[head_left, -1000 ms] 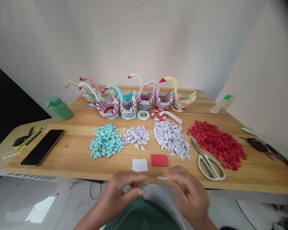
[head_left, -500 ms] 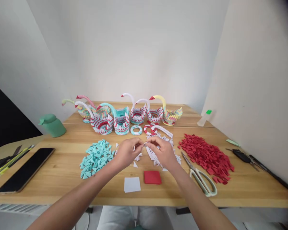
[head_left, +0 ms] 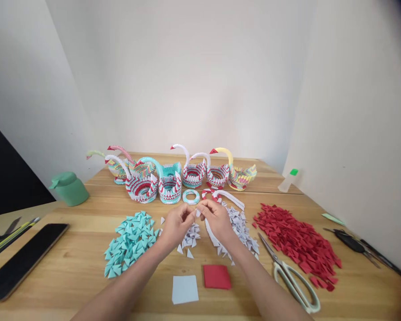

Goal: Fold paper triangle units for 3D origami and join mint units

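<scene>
L fingers (head_left: 189,218), R fingers (head_left: 205,207), wht ppr (head_left: 198,213) btwn

A plain off-white back wall (head_left: 187,67) fills the upper middle of the frame, brightest near its centre, with a faint soft shadow (head_left: 229,111) right of centre. Pale side walls flank it, the left wall (head_left: 13,80) and the right wall (head_left: 357,133). A black panel (head_left: 6,174) slants across the left edge. Below spreads a light wood-grain tabletop (head_left: 73,247), a dark seam (head_left: 270,192) crossing its far part.
</scene>
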A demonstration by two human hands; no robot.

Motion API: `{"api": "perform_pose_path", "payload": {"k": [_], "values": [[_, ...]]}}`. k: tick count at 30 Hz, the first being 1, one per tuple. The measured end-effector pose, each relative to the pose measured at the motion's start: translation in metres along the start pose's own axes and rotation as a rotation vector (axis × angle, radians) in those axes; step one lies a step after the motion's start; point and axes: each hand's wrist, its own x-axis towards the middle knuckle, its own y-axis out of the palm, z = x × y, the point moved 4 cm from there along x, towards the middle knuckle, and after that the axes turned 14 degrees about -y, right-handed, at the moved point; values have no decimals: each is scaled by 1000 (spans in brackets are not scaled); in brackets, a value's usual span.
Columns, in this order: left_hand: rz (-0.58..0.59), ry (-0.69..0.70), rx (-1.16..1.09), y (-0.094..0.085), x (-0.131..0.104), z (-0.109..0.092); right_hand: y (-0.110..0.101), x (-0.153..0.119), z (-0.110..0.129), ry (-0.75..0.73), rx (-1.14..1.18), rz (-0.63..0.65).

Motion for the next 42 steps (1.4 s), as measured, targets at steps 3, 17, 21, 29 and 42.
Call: {"api": "perform_pose_path", "payload": {"k": [3, 17, 21, 29, 42], "values": [[-12, -39, -7, -3, -2, 7, 4, -2, -12, 48, 41, -2], [82, -161, -146, 11, -1, 29, -2, -10, -6, -70, -79, 41], [32, -135, -86, 8, -3, 27, 2, -17, -13, -48, -52, -6], [350, -394, -637, 16, -4, 34, 4, -24, -23, 21, 26, -100], [539, -534, -957, 20, -11, 35, -1, -26, -20, -42, -84, -82]]}}
